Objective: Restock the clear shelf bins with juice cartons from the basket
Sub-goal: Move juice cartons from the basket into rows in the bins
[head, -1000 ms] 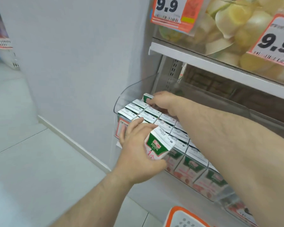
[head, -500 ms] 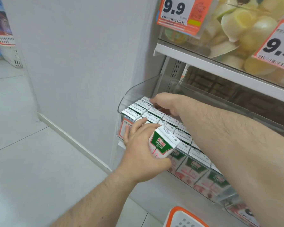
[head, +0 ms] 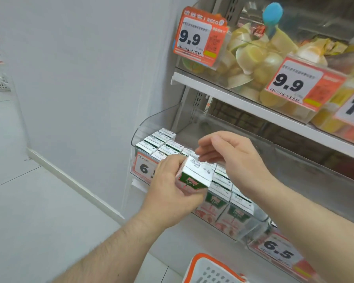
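My left hand [head: 170, 193] grips a small green-and-white juice carton [head: 196, 174] in front of the clear shelf bin [head: 151, 123]. Rows of the same cartons [head: 161, 144] fill the bin, standing upright, tops showing. My right hand [head: 231, 158] hovers just above and to the right of the held carton, fingers loosely spread, fingertips near its top edge; whether they touch it is unclear. A white basket with an orange rim [head: 211, 270] peeks in at the bottom; its contents are hidden.
The upper shelf [head: 253, 105] holds a clear bin of yellow fruit cups behind orange 9.9 price tags [head: 198, 37]. A 6.5 tag [head: 280, 252] hangs on the lower right bin. A white wall panel stands left of the shelf, with pale tiled floor below.
My right hand pulled back from the far end of the bin to just above the held carton. My left hand lifted the carton slightly and turned its top toward me.
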Demonstrator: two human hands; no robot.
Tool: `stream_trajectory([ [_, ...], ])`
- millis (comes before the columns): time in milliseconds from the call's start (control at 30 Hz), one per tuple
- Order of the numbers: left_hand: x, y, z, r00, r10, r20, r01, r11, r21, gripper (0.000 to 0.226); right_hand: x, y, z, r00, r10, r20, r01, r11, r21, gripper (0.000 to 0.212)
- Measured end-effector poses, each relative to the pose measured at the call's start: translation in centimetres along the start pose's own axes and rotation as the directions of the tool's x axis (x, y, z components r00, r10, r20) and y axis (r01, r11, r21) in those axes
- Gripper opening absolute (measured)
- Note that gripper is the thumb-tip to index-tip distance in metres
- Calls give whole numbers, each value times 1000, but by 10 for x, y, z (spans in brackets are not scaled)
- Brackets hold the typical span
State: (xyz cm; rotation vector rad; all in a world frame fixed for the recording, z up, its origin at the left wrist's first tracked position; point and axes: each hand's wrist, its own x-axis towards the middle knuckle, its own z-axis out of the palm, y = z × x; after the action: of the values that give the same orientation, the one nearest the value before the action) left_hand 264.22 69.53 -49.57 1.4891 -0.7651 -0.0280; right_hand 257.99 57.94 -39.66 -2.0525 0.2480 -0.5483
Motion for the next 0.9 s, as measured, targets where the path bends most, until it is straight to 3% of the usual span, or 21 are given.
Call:
stream_trajectory([
  [100,-2,8,4,999,41,-5,-41,999,11,47,-26,2,-7,998,-66,22,66,998,-14,22],
  [200,-4,12,10,1000,18,18,-17,999,-49,50,-46,3,-12,992,-88,92,94,994,-63,44],
  [367,-6,14,20,998,50,23,-48,995,-89,58,-65,4,-7,992,-95,83,119,925,-360,68],
  [467,-6,16,23,997,80,3,-80,997,14,58,-65,2,-6,996,-84,9,81,930,-360,41],
  [567,-5,13,20,991,111,-75,-95,978,186,70,-51,2,-13,982,150,-118,-158,986,-61,18],
  [633,-3,9,16,994,22,-105,14,945,326,87,-34,4,-21,943,312,-118,-298,947,124,10],
  [700,-1,5,11,986,-101,-129,147,893,426,96,-15,9,-29,918,377,-121,-350,916,196,12],
  [767,2,0,9,978,-160,-130,203,864,461,96,6,13,-34,922,348,-168,-325,934,148,12],
  [833,4,-4,9,973,-194,-124,230,839,493,91,31,19,-36,941,251,-226,-271,960,-63,8],
  [900,7,-8,11,969,-205,-134,246,805,540,85,58,28,-33,940,260,-220,-301,937,-177,9],
])
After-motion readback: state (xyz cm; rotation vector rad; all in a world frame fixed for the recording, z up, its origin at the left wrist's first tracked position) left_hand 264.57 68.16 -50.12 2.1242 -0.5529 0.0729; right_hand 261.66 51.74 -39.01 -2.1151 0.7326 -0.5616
